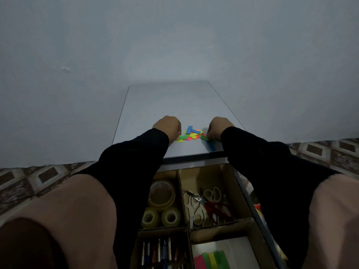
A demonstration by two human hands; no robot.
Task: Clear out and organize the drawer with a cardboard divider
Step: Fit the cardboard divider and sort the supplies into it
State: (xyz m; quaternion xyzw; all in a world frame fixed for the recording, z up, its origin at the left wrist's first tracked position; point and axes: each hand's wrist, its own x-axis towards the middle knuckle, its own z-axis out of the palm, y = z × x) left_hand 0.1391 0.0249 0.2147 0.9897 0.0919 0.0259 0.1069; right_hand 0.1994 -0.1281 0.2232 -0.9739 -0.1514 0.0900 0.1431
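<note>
Paper slips (192, 134) on cabinet top (171, 105)

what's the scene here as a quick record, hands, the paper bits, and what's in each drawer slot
left hand: curled, at left edge of the colored paper strips
right hand: curled, fingertips on the strips' right edge
surface: white cabinet top
drawer: open, cardboard divider
far left slot: tape rolls
far right slot: scissors
near left slot: pens
near right slot: sticky flags

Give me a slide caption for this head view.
Both hands gather coloured paper slips on the cabinet top above the divided drawer.
</note>
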